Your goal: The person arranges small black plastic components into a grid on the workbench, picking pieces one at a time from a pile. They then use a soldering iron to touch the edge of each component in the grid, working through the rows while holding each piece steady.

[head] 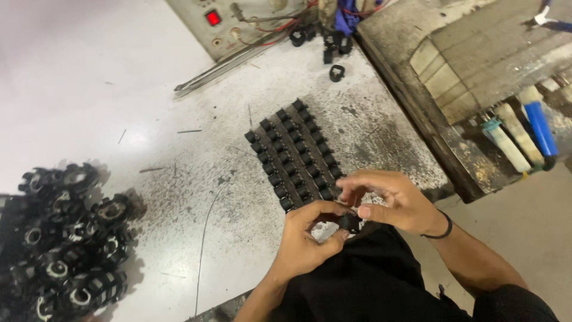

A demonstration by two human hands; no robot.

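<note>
Small black part [347,222] pinched between both hands at the table's near edge | left hand [310,238] fingers closed on it | right hand [390,200] fingertips gripping it too | rows of black parts [293,152] just beyond | heap of black rings [65,238] far left

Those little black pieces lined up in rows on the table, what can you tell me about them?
The rows of black parts form a neat slanted block of about four columns on the stained white table. Each part looks like a small moulded plastic piece, roughly square, all alike and packed side by side. The block runs from the table's middle toward the person; its near end lies by the left hand and right hand, which pinch a similar black part.
</note>
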